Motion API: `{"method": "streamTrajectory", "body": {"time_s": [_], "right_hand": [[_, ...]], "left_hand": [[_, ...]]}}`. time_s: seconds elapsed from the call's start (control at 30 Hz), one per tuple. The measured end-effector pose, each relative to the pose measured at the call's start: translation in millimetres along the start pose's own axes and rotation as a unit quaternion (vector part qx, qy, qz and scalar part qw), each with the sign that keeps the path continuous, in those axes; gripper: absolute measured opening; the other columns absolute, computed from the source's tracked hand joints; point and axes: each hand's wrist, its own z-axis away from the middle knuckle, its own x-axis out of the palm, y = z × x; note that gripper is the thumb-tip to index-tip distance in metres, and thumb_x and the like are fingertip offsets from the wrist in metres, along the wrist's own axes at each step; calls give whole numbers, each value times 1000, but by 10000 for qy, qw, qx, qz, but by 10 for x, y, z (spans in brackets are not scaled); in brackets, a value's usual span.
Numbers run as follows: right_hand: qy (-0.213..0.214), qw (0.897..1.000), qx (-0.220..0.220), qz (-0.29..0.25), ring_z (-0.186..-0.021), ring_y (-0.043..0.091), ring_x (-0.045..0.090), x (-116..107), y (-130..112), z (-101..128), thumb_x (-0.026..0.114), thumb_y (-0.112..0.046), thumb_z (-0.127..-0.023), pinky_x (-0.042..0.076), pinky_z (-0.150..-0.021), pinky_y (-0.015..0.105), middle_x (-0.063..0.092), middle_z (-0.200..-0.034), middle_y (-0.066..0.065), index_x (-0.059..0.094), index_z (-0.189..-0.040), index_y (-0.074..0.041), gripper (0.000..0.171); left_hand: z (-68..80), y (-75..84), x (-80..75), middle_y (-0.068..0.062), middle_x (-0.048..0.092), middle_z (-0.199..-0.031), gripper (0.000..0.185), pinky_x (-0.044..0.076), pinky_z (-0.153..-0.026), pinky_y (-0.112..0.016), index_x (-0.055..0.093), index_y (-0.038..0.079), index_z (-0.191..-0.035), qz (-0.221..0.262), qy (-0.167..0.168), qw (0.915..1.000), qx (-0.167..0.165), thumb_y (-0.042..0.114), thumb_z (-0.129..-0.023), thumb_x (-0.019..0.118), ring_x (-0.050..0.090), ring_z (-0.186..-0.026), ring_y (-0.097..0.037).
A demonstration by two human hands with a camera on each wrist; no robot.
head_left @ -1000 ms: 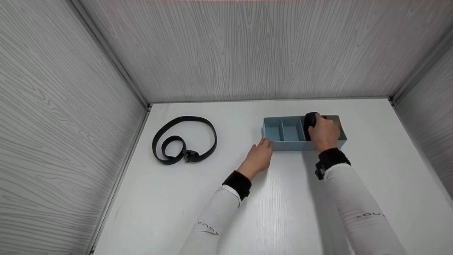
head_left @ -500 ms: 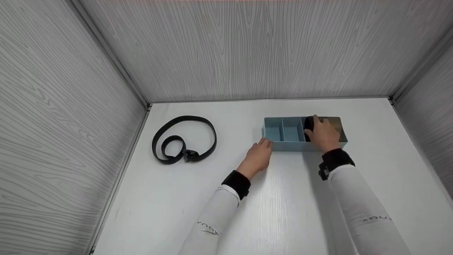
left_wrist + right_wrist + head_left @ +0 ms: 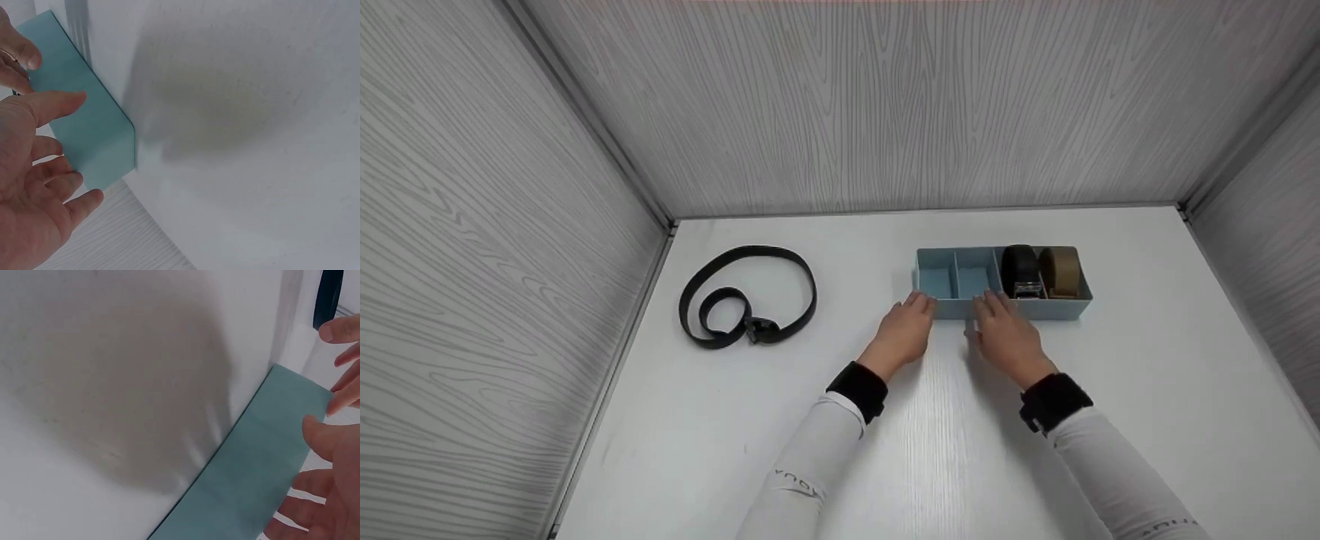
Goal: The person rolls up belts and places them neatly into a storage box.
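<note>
A light blue divided tray (image 3: 952, 307) lies on the white table. Its right end holds a rolled black belt (image 3: 1020, 271) and, beside it, a rolled tan belt (image 3: 1060, 271); the two left compartments look empty. My left hand (image 3: 915, 311) rests with straight fingers at the tray's front left corner. My right hand (image 3: 994, 307) is open and holds nothing, its fingertips at the tray's front wall. The left wrist view shows my left hand (image 3: 39, 169) spread beside the blue wall (image 3: 90, 129). The right wrist view shows my right hand (image 3: 332, 495) next to that wall (image 3: 253, 467).
A loose black belt (image 3: 746, 296) lies coiled on the table to the left, apart from the tray. Grey wood-grain walls (image 3: 847, 105) close the table in at the back and on both sides. White tabletop (image 3: 945, 450) stretches toward the front.
My right hand has let go of the rolled black belt, which now stands in the tray, and has drawn back to the front wall. My left hand stayed at the corner.
</note>
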Motion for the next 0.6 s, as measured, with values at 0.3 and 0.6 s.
{"method": "streamTrajectory", "body": {"time_s": [0.3,0.6], "right_hand": [[-421,9977,-177,-508,-140,49,24,32,158,-89,63,-25,-96,28,-107,57,28,-150,33,37,-144,10,65],[-535,9971,-303,-453,-143,47,14,44,394,-191,63,-25,-96,19,-111,57,19,-154,32,28,-148,9,72]], "left_hand": [[-18,-20,17,-11,39,-149,50,35,-108,-40,39,3,-148,141,19,9999,-90,13,-100,49,32,-141,-23],[68,-222,141,-9,23,-160,71,31,-110,-43,26,16,-156,928,-151,9951,-302,15,-95,62,26,-144,-29]]}}
